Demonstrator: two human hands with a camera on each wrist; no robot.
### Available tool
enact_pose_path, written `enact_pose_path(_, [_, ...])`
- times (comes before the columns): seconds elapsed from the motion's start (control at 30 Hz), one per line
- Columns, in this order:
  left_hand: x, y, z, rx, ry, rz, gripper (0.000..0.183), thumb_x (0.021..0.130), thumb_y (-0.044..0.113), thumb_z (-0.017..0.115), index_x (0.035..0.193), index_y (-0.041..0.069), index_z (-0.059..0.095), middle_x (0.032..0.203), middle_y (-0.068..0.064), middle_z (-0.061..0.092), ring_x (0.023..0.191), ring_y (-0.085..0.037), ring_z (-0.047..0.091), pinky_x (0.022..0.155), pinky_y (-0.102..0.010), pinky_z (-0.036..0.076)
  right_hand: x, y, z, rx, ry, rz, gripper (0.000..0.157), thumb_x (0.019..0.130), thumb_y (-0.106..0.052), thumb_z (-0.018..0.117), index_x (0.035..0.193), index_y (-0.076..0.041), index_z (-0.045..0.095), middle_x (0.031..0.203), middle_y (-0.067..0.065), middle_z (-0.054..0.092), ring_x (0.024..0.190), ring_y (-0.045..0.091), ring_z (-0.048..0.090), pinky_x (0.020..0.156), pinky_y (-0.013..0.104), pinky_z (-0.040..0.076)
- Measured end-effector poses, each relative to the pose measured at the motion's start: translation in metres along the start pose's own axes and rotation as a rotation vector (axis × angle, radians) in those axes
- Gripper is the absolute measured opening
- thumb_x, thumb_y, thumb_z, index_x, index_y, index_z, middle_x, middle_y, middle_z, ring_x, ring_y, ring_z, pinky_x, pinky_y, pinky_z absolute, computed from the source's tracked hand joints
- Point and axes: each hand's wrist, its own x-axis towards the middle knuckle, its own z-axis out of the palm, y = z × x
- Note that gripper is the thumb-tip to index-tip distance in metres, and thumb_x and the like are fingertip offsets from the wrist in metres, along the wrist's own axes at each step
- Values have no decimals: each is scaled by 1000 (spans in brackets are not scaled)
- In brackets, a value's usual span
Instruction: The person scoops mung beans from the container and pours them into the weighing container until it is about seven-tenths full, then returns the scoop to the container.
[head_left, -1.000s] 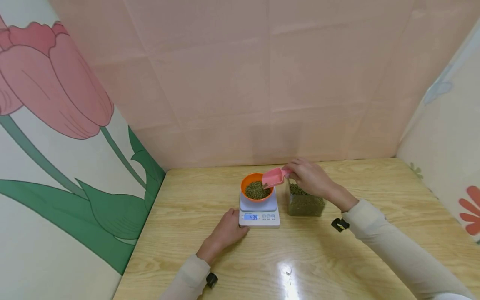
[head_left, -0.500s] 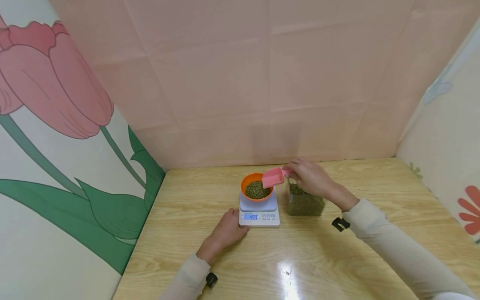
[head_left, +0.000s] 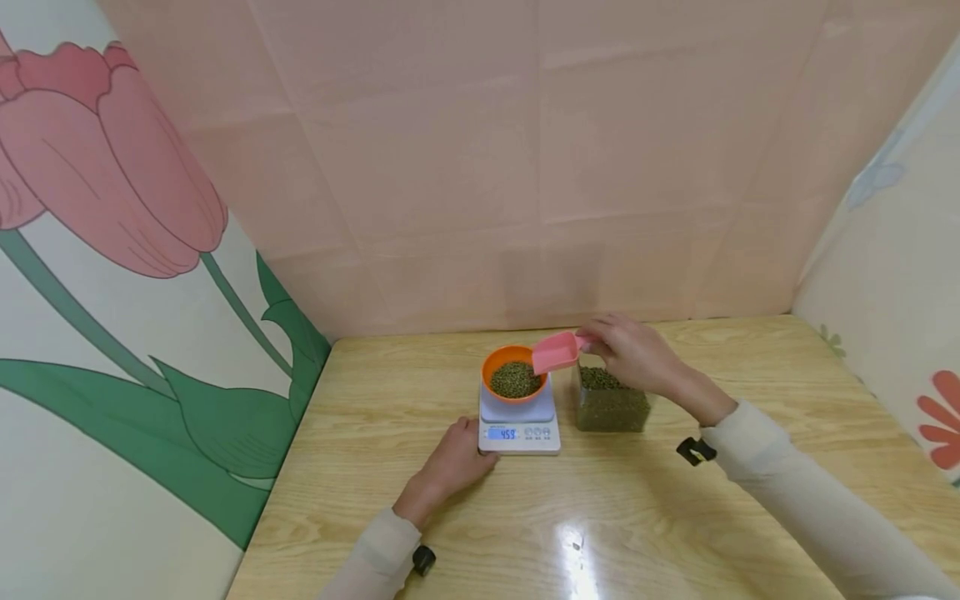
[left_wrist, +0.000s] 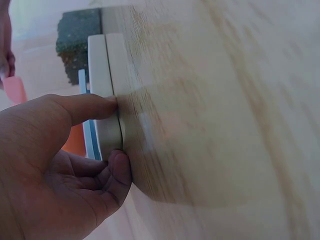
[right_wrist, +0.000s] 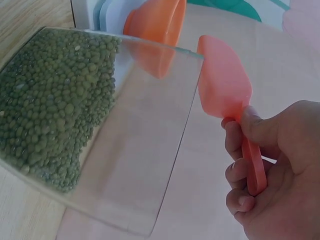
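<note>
In the head view my right hand (head_left: 632, 354) grips the handle of a pink scoop (head_left: 555, 353). The scoop hangs above the right rim of an orange bowl (head_left: 491, 364) holding green mung beans (head_left: 514, 382). No beans show in the part of its pan that I see. Under the bowl is a white kitchen scale (head_left: 519, 447), whose lit display seems to read 459. My left hand (head_left: 453, 460) pinches the scale's front left corner between thumb and fingers. In the right wrist view a clear container (right_wrist: 150, 135) of mung beans stands beside the scoop, below my hand.
The wood-grain table (head_left: 360, 467) runs back to a pink cloth backdrop (head_left: 450, 208). A tulip-painted wall (head_left: 120, 317) closes the left side, and a pale flowered wall (head_left: 900, 292) the right. Container and scale stand close together, a narrow gap between them.
Beans seen at the scoop's lip a second ago are gone. The scoop has moved slightly right, away from the bowl's middle. The scale's reading has risen from about 434. My left hand stays put.
</note>
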Motion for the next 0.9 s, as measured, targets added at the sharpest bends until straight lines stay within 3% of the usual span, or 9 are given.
enact_pose_path(0.9, [0, 1, -1, 1, 3, -7, 57, 100, 24, 75, 153, 12, 58, 139, -8, 69, 114, -20, 56, 103, -43, 52, -36, 23, -30, -27, 74, 18, 23, 101, -7, 70, 122, 2, 74, 122, 22, 74, 115, 43, 68, 96, 62, 55])
